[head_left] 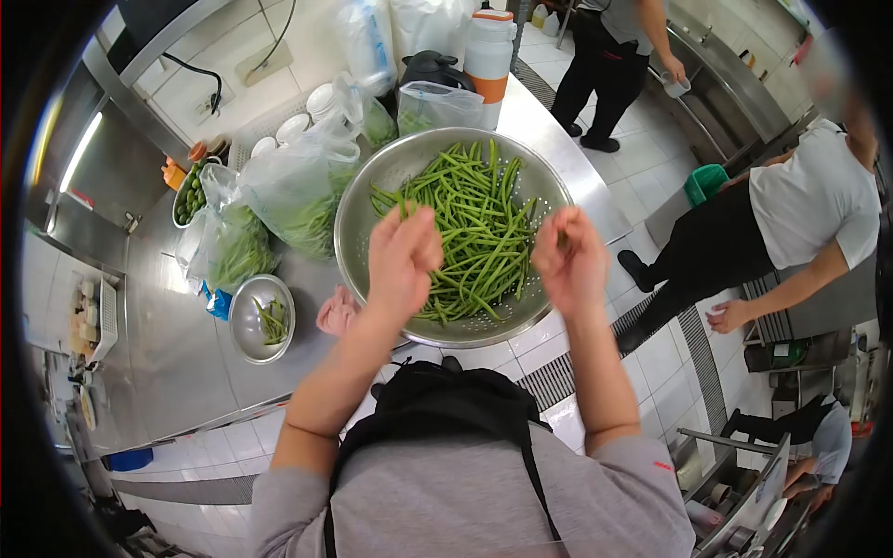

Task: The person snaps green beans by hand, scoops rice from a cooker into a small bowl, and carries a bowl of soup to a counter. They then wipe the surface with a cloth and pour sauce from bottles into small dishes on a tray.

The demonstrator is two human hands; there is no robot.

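A large steel colander (355, 172) heaped with green beans (479, 219) stands in front of me at the counter's edge. Over its left side is my left hand (405, 256), fingers curled closed, with a hint of green at the fingertips. My right hand (570, 260) is closed in a pinch above the right rim; a small dark spot shows between its fingers, too blurred to name. To the left, a small steel bowl (240, 321) holds a few bean pieces (273, 321). A pink crumpled cloth (337, 312) lies between bowl and colander.
Plastic bags of green vegetables (302, 200) crowd the steel counter (177, 349) behind the bowl. An orange-and-white jug (488, 70) stands beyond the colander. Several people are nearby; the closest person (805, 200) is at right. A floor drain grate (549, 377) runs below.
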